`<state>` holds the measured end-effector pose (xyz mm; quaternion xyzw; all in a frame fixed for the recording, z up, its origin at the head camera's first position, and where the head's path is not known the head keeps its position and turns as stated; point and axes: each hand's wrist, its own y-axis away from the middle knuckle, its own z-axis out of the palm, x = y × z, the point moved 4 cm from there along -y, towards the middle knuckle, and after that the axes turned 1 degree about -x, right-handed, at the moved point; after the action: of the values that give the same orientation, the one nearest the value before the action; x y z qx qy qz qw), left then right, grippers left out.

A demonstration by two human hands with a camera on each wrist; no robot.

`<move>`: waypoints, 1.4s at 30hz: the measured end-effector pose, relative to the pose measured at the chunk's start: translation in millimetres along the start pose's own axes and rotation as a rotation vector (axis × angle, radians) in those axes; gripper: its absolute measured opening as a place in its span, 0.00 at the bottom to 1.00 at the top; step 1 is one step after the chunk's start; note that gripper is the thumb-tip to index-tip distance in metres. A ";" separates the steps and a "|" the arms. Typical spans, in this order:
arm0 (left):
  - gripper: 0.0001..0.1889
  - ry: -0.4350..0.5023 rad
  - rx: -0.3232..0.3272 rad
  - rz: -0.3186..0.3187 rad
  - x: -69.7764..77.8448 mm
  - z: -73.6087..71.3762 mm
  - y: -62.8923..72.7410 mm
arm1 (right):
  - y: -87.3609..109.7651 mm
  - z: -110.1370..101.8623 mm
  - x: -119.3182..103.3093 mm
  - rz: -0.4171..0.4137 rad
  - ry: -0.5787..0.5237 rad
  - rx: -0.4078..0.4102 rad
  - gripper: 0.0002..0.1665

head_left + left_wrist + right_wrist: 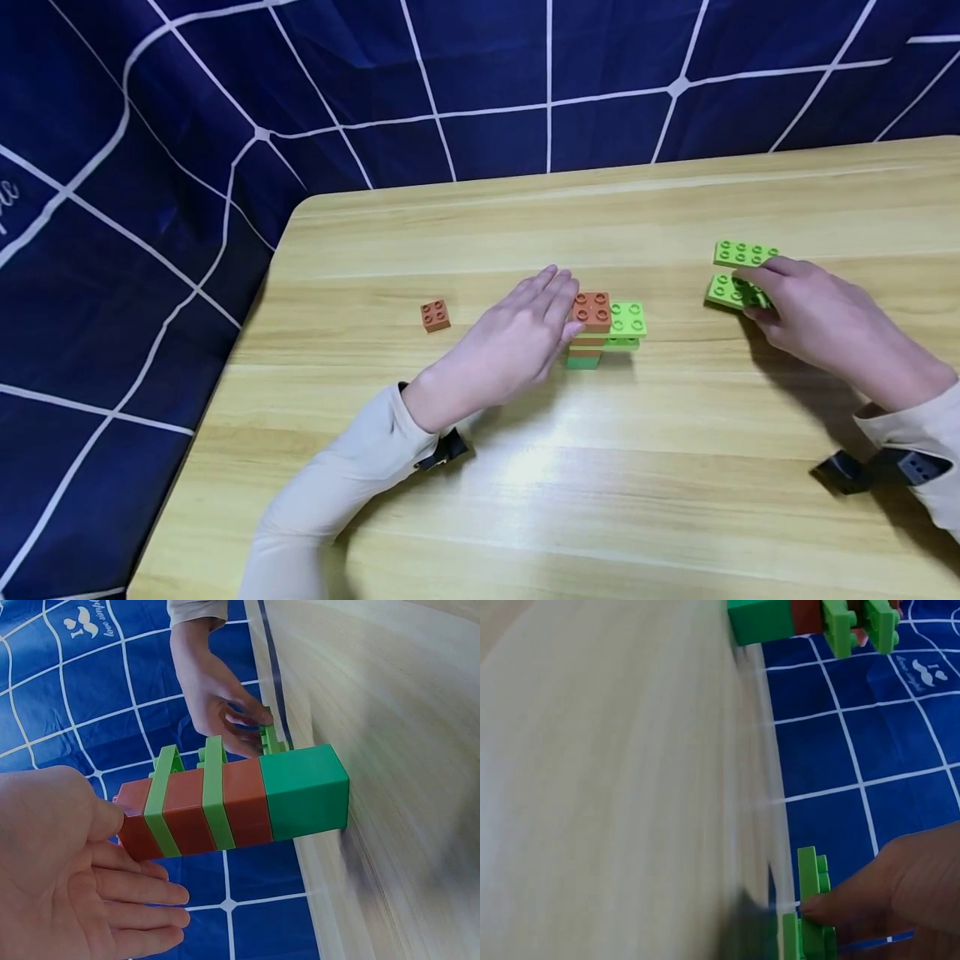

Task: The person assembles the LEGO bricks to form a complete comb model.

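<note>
A tower of toy building bricks [592, 312] stands upright near the middle of the table, with a green brick [307, 791] at its base. Above it, reddish-brown bricks alternate with two lime plates that jut out to the right. My left hand [517, 333] is beside the tower, fingers straight, its fingertips and thumb right at the top brown brick. On the right side, my right hand [817, 312] pinches a lime eight-stud plate [723, 292] between thumb and fingers. Just behind that lies another lime plate [742, 252], partly covered by the hand.
A loose brown four-stud brick [435, 316] lies on the wooden table [600, 517], left of the tower. Dark blue cloth with white lines [495, 75] hangs behind the table's back edge and along its left side. Both wrists wear dark camera straps.
</note>
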<state>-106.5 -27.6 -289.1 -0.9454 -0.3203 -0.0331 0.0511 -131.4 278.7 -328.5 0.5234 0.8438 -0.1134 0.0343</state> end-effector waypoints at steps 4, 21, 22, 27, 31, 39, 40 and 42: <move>0.29 -0.003 0.000 0.000 -0.5 0.2 -0.6 | -1.6 -4.2 -6.8 -0.022 -0.009 0.025 0.33; 0.29 0.016 -0.004 -0.004 -0.9 -0.3 -0.7 | -9.8 -31.8 -49.7 -0.135 -0.043 0.186 0.31; 0.29 0.018 -0.005 -0.005 -0.9 -0.4 -0.8 | -10.2 -32.5 -51.5 -0.137 -0.044 0.187 0.31; 0.29 0.016 -0.008 -0.004 -1.0 -0.3 -0.8 | -11.1 -36.5 -58.2 -0.172 -0.065 0.226 0.32; 0.30 0.020 -0.018 -0.007 -1.1 0.1 -1.1 | -11.4 -38.3 -61.4 -0.187 -0.071 0.240 0.32; 0.30 0.033 -0.017 -0.008 -1.9 0.3 -1.2 | -13.1 -41.6 -67.8 -0.190 -0.078 0.247 0.31; 0.30 0.035 -0.020 -0.009 -2.0 0.3 -1.5 | -13.5 -42.1 -68.9 -0.194 -0.081 0.250 0.32; 0.30 0.039 -0.028 -0.014 -2.3 0.3 -1.9 | -14.1 -43.2 -71.2 -0.198 -0.088 0.253 0.32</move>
<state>-109.5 -27.4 -289.5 -0.9428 -0.3255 -0.0562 0.0438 -109.4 220.1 -271.8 0.4324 0.8678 -0.2447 -0.0062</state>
